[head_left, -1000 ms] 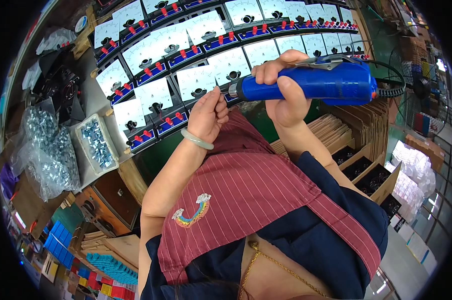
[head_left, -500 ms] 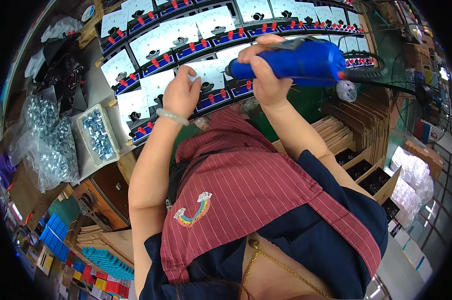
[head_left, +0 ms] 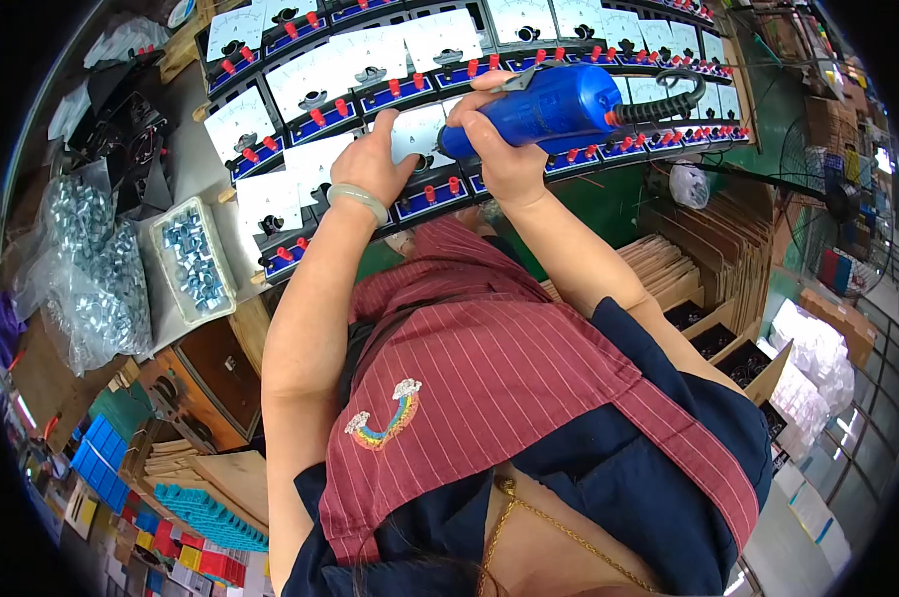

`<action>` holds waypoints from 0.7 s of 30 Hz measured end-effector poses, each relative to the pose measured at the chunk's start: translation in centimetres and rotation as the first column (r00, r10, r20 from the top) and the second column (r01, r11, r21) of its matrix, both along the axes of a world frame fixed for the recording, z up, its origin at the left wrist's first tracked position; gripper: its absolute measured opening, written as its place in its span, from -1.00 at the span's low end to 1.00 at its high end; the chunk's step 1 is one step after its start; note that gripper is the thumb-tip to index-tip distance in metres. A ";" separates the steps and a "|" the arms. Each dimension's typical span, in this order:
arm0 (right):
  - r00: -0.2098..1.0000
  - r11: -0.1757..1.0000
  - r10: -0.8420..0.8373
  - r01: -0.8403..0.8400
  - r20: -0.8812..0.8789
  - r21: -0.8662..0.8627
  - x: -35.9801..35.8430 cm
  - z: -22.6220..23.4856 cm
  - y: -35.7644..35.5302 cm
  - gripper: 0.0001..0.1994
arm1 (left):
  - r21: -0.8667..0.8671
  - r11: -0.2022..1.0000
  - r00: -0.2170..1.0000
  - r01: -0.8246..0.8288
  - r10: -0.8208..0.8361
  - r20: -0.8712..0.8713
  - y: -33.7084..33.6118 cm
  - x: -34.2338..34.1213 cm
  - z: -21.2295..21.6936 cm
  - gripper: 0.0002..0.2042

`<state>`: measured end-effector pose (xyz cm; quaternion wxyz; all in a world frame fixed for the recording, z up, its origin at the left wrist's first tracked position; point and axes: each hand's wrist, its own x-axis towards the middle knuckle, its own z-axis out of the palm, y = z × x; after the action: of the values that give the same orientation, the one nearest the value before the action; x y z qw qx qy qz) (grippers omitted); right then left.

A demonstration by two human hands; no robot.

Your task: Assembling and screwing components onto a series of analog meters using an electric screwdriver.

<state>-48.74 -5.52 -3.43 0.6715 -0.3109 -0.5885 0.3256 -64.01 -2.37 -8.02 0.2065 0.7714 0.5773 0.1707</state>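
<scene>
I press the blue power screwdriver (head_left: 549, 104) onto a white meter (head_left: 419, 134) at twelve o'clock, my right hand (head_left: 504, 149) wrapped tight around it. My left hand (head_left: 370, 164) lies flat on that meter, gripping nothing. Rows of meters (head_left: 310, 80) cover the worktop; I cannot tell how many are finished. The tray of nuts (head_left: 196, 259) sits at nine o'clock.

Clear plastic bags (head_left: 83, 269) bulging with small silvery metal parts lay at the far left, beside a shallow white tray (head_left: 197, 261) of the same parts. Open brown cardboard boxes (head_left: 713, 298) with dividers stood at the right (contents dark, hard to tell), with white wrapped packets (head_left: 817, 353) beyond them.
</scene>
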 end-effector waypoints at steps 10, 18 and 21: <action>0.371 0.900 -0.425 0.080 0.826 0.428 0.3 -1.0 -0.2 -0.68 | -0.014 1.000 0.999 -0.021 0.021 -0.034 -0.3 0.3 0.1 -0.48; 0.999 1.000 -0.019 0.019 0.047 -0.006 1.4 1.5 -1.1 -0.65 | -0.261 0.959 0.668 -0.107 0.264 0.695 -1.9 -1.1 -1.8 -0.74; 0.999 0.999 0.037 -0.037 -0.038 0.011 1.4 3.2 -2.1 -0.67 | -0.569 0.795 0.206 0.210 0.533 0.821 -2.9 -2.1 0.0 -0.83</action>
<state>-47.33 -7.58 -0.20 0.6780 -0.2903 -0.5829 0.3411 -66.15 -5.27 -8.03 0.7175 0.3201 0.4237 0.4508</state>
